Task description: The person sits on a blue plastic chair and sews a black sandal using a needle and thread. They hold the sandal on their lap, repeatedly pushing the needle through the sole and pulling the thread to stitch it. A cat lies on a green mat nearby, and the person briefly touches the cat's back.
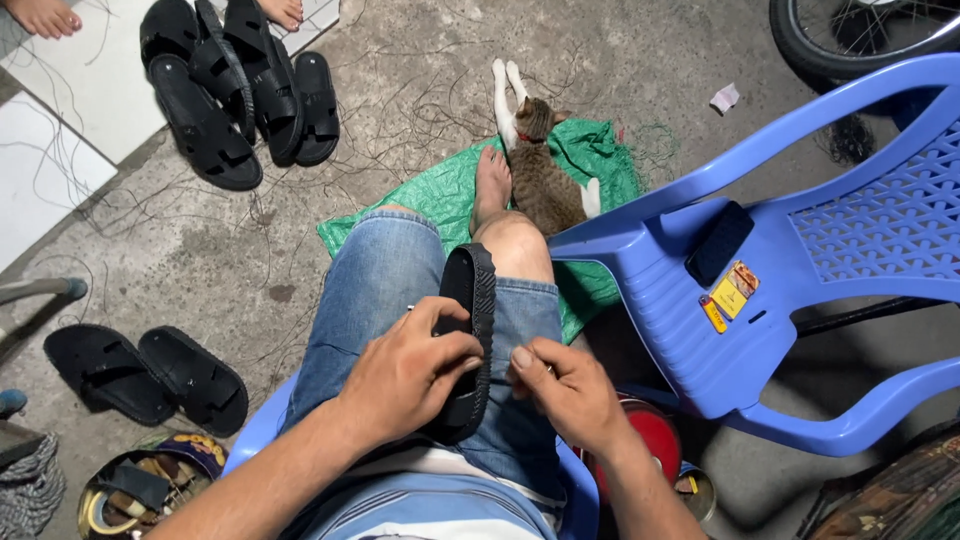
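One black sandal sole in two hands, five more sandals nearby, one cat, one blue plastic chair, one green sheet

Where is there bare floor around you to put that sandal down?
Bare concrete lies between the sandal pile, the pair at lower left and the green sheet. More lies past the cat, toward the wheel. It is crowded at right, with the blue chair. The left hand holds the sandal; the right hand is beside it.

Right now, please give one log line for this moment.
left hand: grips black sandal on lap | right hand: pinches at sandal edge | cat: beside foot
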